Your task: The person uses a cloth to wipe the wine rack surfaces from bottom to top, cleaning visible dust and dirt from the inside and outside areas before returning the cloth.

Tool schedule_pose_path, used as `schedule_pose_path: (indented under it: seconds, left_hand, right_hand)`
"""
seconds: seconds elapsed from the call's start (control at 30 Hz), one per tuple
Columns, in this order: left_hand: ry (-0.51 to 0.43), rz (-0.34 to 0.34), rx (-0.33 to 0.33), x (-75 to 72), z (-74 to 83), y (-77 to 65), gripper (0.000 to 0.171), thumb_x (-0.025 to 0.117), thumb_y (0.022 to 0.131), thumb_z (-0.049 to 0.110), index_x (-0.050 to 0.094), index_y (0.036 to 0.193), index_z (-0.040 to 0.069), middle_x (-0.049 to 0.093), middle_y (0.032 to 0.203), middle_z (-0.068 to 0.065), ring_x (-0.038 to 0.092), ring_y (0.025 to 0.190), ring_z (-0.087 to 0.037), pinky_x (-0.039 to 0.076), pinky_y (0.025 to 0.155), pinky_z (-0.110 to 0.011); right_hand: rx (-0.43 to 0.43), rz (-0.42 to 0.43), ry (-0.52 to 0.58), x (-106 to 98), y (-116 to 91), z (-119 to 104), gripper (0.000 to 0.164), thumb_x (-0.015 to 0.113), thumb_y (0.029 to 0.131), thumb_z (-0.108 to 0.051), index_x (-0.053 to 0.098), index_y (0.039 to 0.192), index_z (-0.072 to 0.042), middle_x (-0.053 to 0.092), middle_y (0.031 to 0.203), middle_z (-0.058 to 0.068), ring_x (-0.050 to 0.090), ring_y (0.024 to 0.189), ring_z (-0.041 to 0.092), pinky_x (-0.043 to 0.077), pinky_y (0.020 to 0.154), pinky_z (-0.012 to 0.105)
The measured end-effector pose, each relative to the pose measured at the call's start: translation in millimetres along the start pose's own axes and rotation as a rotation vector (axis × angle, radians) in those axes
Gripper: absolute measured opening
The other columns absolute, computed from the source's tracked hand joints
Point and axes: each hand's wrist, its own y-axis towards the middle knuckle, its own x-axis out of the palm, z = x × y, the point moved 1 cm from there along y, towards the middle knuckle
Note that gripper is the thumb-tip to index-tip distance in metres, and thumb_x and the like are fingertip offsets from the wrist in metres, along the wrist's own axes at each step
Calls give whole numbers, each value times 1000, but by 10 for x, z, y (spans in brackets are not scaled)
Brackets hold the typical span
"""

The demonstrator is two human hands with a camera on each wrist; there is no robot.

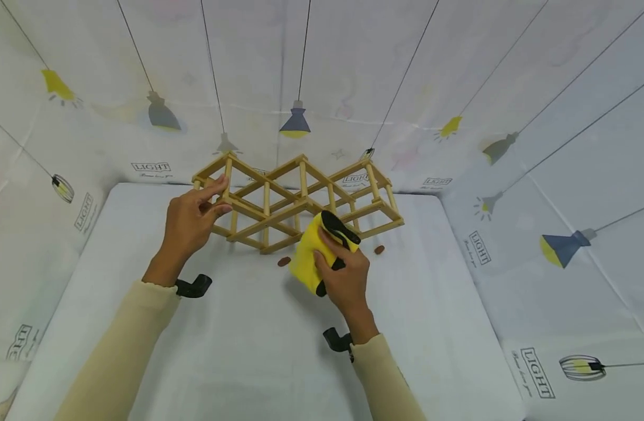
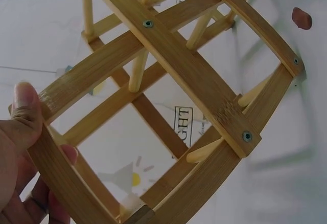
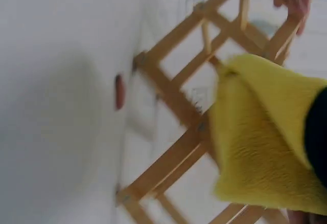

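Note:
A wooden lattice rack point(image 1: 266, 225), like a folding wine rack, stands at the back of the white table. My left hand point(image 1: 189, 219) grips its left end, thumb and fingers around a slat, as the left wrist view also shows. In my right hand point(image 1: 347, 272) is a folded yellow cloth point(image 1: 307, 257) with black edging, pinched between thumb and fingers. The cloth is in front of the rack's middle and hides part of it; whether they touch I cannot tell. Screws point(image 2: 147, 24) fasten the crossed slats in the left wrist view.
Two small reddish-brown pieces lie on the table point(image 1: 237, 351): one point(image 1: 283, 261) left of the cloth, another point(image 1: 379, 249) below the rack's right part. A lamp-printed backdrop point(image 1: 343, 70) rises close behind the rack and along both sides. Black wrist cameras point(image 1: 195, 286) sit on both wrists.

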Motion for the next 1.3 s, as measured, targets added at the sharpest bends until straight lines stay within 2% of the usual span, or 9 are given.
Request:
schedule_pose_path:
  seconds: [0.17,0.43,0.53,0.7,0.83,1.0,1.13,1.23,1.3]
  left_hand:
    - [-9,15,-6,25,29,20,58,80,93,20,62,148,17,64,149,0,53,69,-18,39,63,-16]
    - [-18,-11,-1,58,57,9,57,80,94,22,63,147,15,62,151,-1,51,68,-19,39,60,-18]
    - [-8,7,6,41,55,14,57,80,93,21,63,147,14,63,150,-2,49,67,-19,38,60,-19]
    - [0,21,6,31,34,29,57,80,93,21,63,147,15,64,149,-2,47,67,-18,37,61,-20]
    - [5,9,-5,61,18,18,57,80,94,23,62,148,16,63,150,-1,45,67,-18,36,60,-22]
    - [11,3,3,86,26,-7,58,81,93,22,63,147,15,65,149,-3,43,65,-18,35,60,-25]
    - [7,15,15,87,42,2,58,81,93,22,63,147,16,65,148,-2,42,63,-16,35,59,-26]
    - [-4,15,21,90,54,4,58,81,93,23,63,148,16,64,149,-1,41,59,-15,36,61,-28]
    - [-11,16,23,94,53,1,59,81,93,24,63,148,16,64,149,0,40,56,-14,36,62,-29]
  right_hand:
    - [-141,93,-52,133,247,-239,50,78,98,-17,65,146,-21,68,147,2,70,125,27,62,101,41]
    - [195,-28,-510,-17,24,3,37,77,90,-14,80,126,-18,81,113,14,73,88,29,58,64,41]
    - [115,-25,-454,-55,-44,-18,39,78,88,-14,80,127,-22,80,118,12,73,89,26,57,64,34]
    - [-168,116,-182,15,107,-156,46,78,95,-14,70,140,-20,71,142,8,72,123,28,63,98,43]
    - [6,149,-239,59,177,-76,48,76,97,-15,67,144,-19,71,142,9,71,122,29,63,98,46]
    - [321,-31,-394,3,-44,57,41,79,92,-17,76,132,-23,79,122,12,74,87,28,62,65,35]
    - [201,44,-245,-46,-103,46,45,79,94,-17,72,137,-27,75,134,9,76,98,24,65,77,32]
    - [83,186,-130,-39,6,23,49,77,98,-17,66,144,-28,65,149,3,68,129,23,47,118,52]
    - [112,200,-110,0,73,46,48,77,99,-17,65,144,-26,65,150,3,67,131,25,46,119,56]
